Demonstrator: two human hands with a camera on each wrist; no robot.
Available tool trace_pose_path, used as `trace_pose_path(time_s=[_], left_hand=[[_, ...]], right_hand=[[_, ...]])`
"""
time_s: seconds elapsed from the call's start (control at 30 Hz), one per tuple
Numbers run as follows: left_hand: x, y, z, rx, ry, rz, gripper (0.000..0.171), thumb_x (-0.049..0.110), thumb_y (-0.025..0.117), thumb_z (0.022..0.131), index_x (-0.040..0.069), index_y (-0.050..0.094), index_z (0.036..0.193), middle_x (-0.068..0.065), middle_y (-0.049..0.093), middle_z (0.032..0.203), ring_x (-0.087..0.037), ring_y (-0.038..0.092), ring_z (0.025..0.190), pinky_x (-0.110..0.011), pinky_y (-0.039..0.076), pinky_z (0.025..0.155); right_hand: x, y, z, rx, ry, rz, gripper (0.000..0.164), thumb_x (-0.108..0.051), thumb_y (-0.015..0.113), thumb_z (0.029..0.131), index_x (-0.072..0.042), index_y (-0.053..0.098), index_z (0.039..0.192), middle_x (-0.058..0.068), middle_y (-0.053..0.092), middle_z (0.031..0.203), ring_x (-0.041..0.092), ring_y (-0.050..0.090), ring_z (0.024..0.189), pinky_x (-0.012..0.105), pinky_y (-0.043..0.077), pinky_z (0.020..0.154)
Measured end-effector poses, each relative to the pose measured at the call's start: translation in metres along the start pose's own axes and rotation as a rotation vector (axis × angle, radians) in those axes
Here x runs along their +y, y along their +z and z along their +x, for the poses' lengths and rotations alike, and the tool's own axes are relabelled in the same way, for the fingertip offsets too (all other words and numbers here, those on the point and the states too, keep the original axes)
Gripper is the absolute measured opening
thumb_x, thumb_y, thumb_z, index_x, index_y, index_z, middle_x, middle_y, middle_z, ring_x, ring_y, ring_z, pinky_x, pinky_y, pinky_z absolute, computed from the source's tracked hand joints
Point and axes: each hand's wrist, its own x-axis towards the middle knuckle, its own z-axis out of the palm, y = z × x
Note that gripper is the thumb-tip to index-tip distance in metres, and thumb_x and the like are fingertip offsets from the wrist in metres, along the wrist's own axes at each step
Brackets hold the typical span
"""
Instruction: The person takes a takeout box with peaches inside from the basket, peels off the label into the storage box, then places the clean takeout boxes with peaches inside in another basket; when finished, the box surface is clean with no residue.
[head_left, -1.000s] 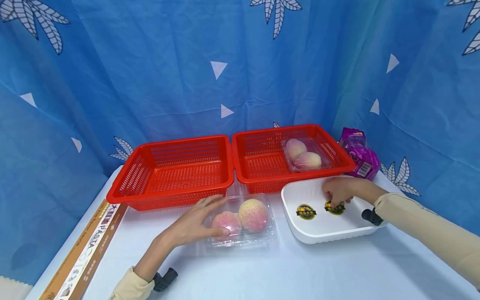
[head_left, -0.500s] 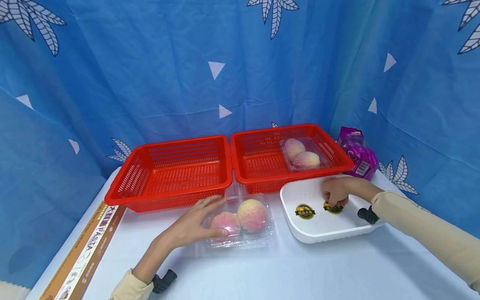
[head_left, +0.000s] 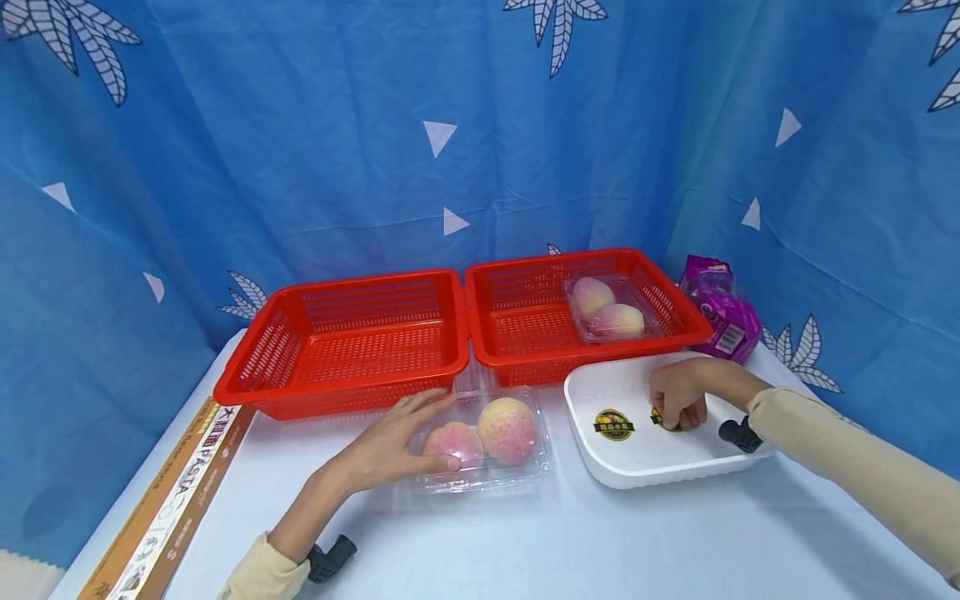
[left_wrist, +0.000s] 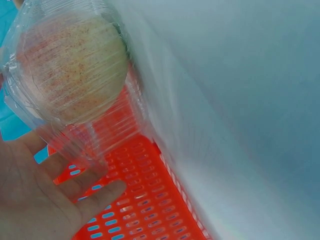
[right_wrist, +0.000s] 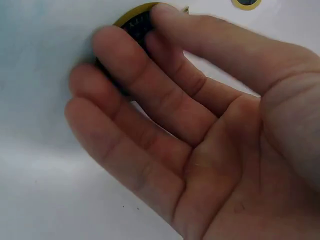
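Note:
My left hand (head_left: 401, 442) rests at the left side of a clear plastic clamshell box (head_left: 543, 462) holding two pink and yellow peaches (head_left: 507, 430). Its fingers are nearly straight; the thumb lies at the front, over the left peach. In the left wrist view the fingers (left_wrist: 97, 200) touch the clear plastic. My right hand (head_left: 678, 393) is inside a white tray (head_left: 615, 473), thumb and fingers curled around a round black and yellow sticker (right_wrist: 135, 22) and pinching its edge. The fingers cover much of it. A second such sticker (head_left: 613, 425) lies to its left in the tray.
Two red plastic baskets (head_left: 360, 387) stand behind. The right basket (head_left: 517, 367) holds another clear box of peaches (head_left: 618, 321). A purple packet (head_left: 723, 321) sits at the back right. A long brown pasta box (head_left: 168, 500) lies along the left table edge.
My right hand has shifted slightly right and its fingers now bend over the sticker, covering more of it. The left hand and the clamshell box stay in place.

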Motion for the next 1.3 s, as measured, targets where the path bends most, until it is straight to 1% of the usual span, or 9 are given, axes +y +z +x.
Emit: trace_pose_path(time_s=[0.17, 0.33, 0.5, 0.6, 0.77, 0.93, 1.03, 1.17, 1.3], left_hand=[[0.0, -0.001, 0.0, -0.006, -0.023, 0.0, 0.085, 0.068, 0.063, 0.077, 0.033, 0.034, 0.149, 0.005, 0.03, 0.154, -0.027, 0.028, 0.141, -0.065, 0.035, 0.1], [0.0, -0.001, -0.001, -0.004, -0.029, -0.01, 0.083, 0.068, 0.064, 0.076, 0.037, 0.034, 0.148, 0.006, 0.031, 0.154, -0.026, 0.028, 0.141, -0.065, 0.036, 0.1], [0.0, -0.001, 0.0, 0.002, -0.016, -0.002, 0.084, 0.067, 0.064, 0.077, 0.032, 0.035, 0.149, 0.005, 0.031, 0.153, -0.028, 0.028, 0.141, -0.065, 0.035, 0.1], [0.0, -0.001, 0.0, 0.006, -0.006, 0.003, 0.084, 0.066, 0.064, 0.078, 0.031, 0.035, 0.149, 0.003, 0.031, 0.154, -0.03, 0.029, 0.141, -0.067, 0.034, 0.1], [-0.001, 0.0, 0.001, 0.01, 0.004, 0.013, 0.084, 0.066, 0.064, 0.077, 0.035, 0.033, 0.149, 0.002, 0.032, 0.154, -0.03, 0.029, 0.141, -0.067, 0.034, 0.1], [-0.002, 0.002, 0.002, 0.015, 0.018, 0.007, 0.084, 0.065, 0.065, 0.077, 0.036, 0.033, 0.148, 0.003, 0.031, 0.154, -0.03, 0.029, 0.141, -0.066, 0.034, 0.101], [-0.002, 0.002, 0.002, 0.01, 0.024, 0.0, 0.084, 0.066, 0.066, 0.076, 0.037, 0.034, 0.148, 0.005, 0.031, 0.154, -0.027, 0.029, 0.141, -0.064, 0.034, 0.102], [-0.002, 0.001, 0.002, -0.011, 0.03, -0.012, 0.087, 0.067, 0.068, 0.073, 0.039, 0.034, 0.147, 0.01, 0.029, 0.154, -0.023, 0.028, 0.142, -0.061, 0.033, 0.105], [-0.003, -0.004, 0.001, -0.034, 0.047, -0.035, 0.09, 0.065, 0.071, 0.072, 0.033, 0.036, 0.148, 0.011, 0.027, 0.156, -0.023, 0.027, 0.142, -0.063, 0.03, 0.106]], right_hand=[[-0.014, -0.004, -0.011, 0.077, -0.057, -0.049, 0.023, -0.037, 0.068, 0.087, -0.014, 0.066, 0.084, 0.001, 0.065, 0.074, 0.014, 0.059, 0.067, 0.035, 0.057, 0.063], [-0.05, -0.014, -0.028, 0.28, -0.274, -0.084, 0.021, -0.035, 0.066, 0.089, -0.018, 0.066, 0.101, -0.005, 0.064, 0.092, 0.013, 0.059, 0.083, 0.032, 0.056, 0.07], [-0.09, -0.013, -0.034, 0.504, -0.504, -0.063, 0.028, -0.026, 0.065, 0.091, -0.013, 0.065, 0.116, -0.001, 0.067, 0.105, 0.018, 0.063, 0.096, 0.035, 0.057, 0.08], [-0.111, -0.007, -0.029, 0.572, -0.554, -0.087, 0.036, -0.024, 0.065, 0.091, -0.014, 0.062, 0.125, 0.0, 0.065, 0.116, 0.02, 0.061, 0.107, 0.037, 0.054, 0.087], [-0.135, 0.005, -0.012, 0.556, -0.626, -0.105, 0.041, -0.026, 0.063, 0.092, -0.015, 0.058, 0.131, 0.001, 0.061, 0.123, 0.018, 0.056, 0.113, 0.036, 0.052, 0.092], [-0.145, 0.012, 0.008, 0.45, -0.588, -0.101, 0.055, -0.038, 0.052, 0.098, -0.009, 0.044, 0.143, 0.007, 0.051, 0.138, 0.023, 0.047, 0.127, 0.042, 0.042, 0.105], [-0.147, 0.013, 0.016, 0.387, -0.564, -0.078, 0.055, -0.034, 0.047, 0.1, -0.006, 0.038, 0.146, 0.01, 0.045, 0.145, 0.027, 0.04, 0.135, 0.045, 0.035, 0.11], [-0.148, 0.012, 0.015, 0.346, -0.573, -0.055, 0.05, -0.025, 0.047, 0.099, -0.004, 0.042, 0.144, 0.013, 0.05, 0.139, 0.027, 0.045, 0.129, 0.046, 0.038, 0.107], [-0.146, 0.01, 0.007, 0.33, -0.575, 0.001, 0.051, -0.027, 0.052, 0.097, -0.001, 0.045, 0.14, 0.011, 0.057, 0.124, 0.024, 0.052, 0.113, 0.044, 0.046, 0.098]])
